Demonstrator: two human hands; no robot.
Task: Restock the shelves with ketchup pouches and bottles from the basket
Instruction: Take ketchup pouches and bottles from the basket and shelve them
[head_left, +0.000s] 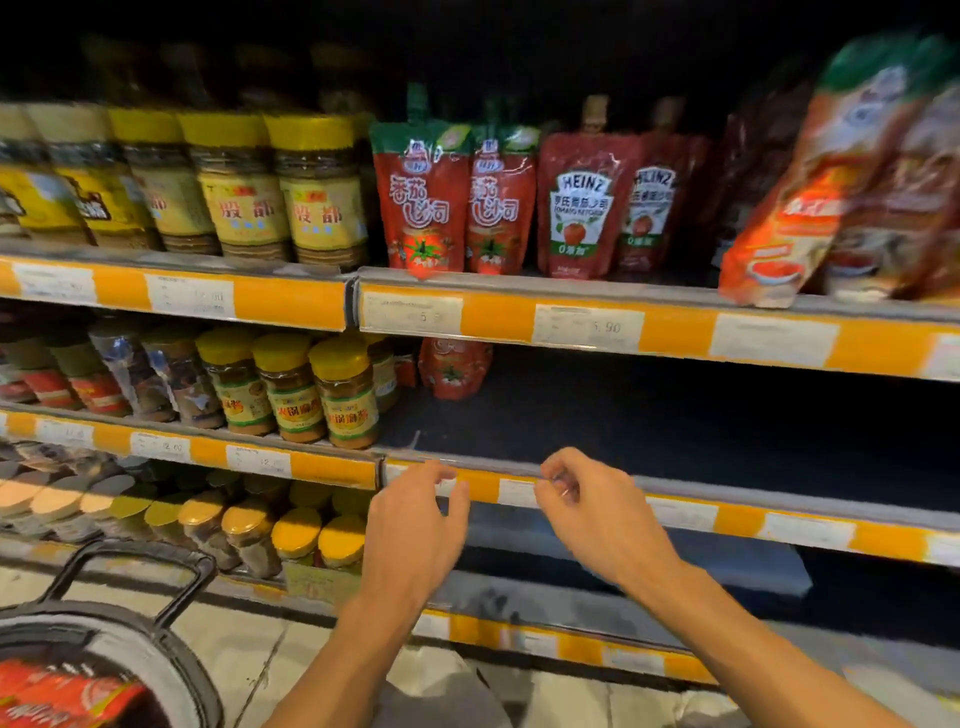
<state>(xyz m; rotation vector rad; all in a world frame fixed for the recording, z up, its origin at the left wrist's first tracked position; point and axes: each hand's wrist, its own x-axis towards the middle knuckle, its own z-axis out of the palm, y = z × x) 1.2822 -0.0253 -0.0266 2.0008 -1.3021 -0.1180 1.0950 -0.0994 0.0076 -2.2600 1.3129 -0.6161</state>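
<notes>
Head view, one moment. Both of my hands are up at the front lip of the middle shelf (675, 441), and neither holds stock. Left hand (415, 512): fingers loosely curled, thumb apart, nothing between them, tips just at the orange price strip (685, 512). Right hand (582, 501): fingers bent inward close to the same strip; something small and pale may sit at the fingertips, too blurred to say, so I record it as holding nothing I can identify.

Placement notes:
- Basket (171, 670) sits low on my left, on the floor, handle (130, 577) raised. Red ketchup packs (62, 696) show inside it. Kept close to the shelf bay, probably so each reach is short.
- Top shelf: ketchup pouches (426, 202) stand upright, spouts up, labels facing out, next to Heinz pouches (579, 205). That is the facing to copy.
- Middle shelf: a long dark gap to the right of the yellow-lidded jars (345, 400); only one red pouch (454, 366) stands far back. This gap is the likely target.
- Large orange bags (810, 182) lean at top right, blurred.

Judgement: hands sit empty at the lip between loads, or are fussing with a tag on the strip; cannot tell which. Next step as I read it: go down left to the basket, take a pouch, stand it in the gap at the front edge.

Risk: soft pouches slump if set alone without a neighbour.
</notes>
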